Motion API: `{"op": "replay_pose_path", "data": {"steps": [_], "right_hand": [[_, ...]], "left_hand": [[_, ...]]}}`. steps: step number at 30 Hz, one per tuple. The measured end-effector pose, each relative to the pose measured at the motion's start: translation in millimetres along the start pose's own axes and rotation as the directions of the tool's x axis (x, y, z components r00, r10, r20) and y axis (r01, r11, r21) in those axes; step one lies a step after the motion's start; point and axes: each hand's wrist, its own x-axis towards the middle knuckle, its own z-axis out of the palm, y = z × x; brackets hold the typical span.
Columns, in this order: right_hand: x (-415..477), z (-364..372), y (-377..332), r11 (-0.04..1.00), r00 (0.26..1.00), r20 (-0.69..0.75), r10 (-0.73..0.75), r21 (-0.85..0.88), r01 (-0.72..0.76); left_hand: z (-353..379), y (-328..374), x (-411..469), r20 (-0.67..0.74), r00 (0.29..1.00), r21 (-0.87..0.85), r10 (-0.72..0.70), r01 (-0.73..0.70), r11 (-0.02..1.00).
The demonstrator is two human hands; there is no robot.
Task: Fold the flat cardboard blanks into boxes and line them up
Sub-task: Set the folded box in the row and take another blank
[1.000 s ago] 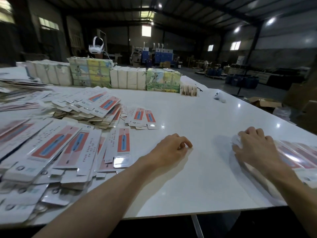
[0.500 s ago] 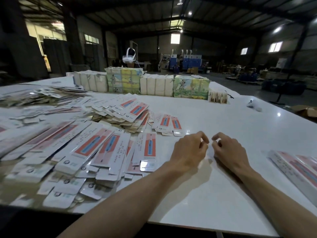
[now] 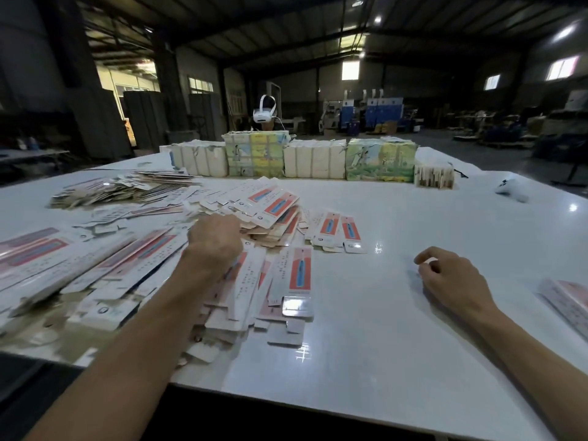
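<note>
The left hand (image 3: 216,240), fingers hidden so its grip is unclear, is over the blanks (image 3: 270,208) running up-frame; the slack, empty right hand (image 3: 445,278) lies well apart.

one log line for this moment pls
phase: reaching for blank | left hand: on flat blanks pile, grasp hidden | right hand: empty over white table | folded boxes: right edge

One head cam on me, wide-angle, facing forward and down over the table (image 3: 397,313); my left hand (image 3: 214,238) and right hand (image 3: 451,278) close in.
</note>
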Motion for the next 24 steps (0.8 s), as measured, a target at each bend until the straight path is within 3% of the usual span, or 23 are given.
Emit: {"op": "replay_pose_path", "data": {"steps": [5, 13, 19, 24], "right_hand": [[-0.4, -1.4, -1.6, 1.000, 1.000, 0.011, -0.004, 0.016, 0.004], [0.1, -2.5, -0.9, 0.999, 0.999, 0.029, -0.015, 0.039, 0.014], [0.4, -2.4, -0.7, 0.999, 0.999, 0.032, -0.015, 0.042, 0.014], [0.6, -1.6, -1.1, 0.999, 0.999, 0.045, -0.006, 0.034, 0.005]], "left_hand": [[3.4, -34.1, 2.9, 0.127, 0.986, 0.059, -0.110, 0.104, 0.993], [7.5, -50.1, 16.4, 0.247, 0.967, -0.038, -0.059, 0.070, 0.997], [5.7, -53.2, 24.6, 0.330, 0.944, -0.301, 0.003, 0.102, 0.948], [-12.6, -42.1, 25.1, 0.178, 0.980, -0.538, 0.094, 0.017, 0.843]]}}
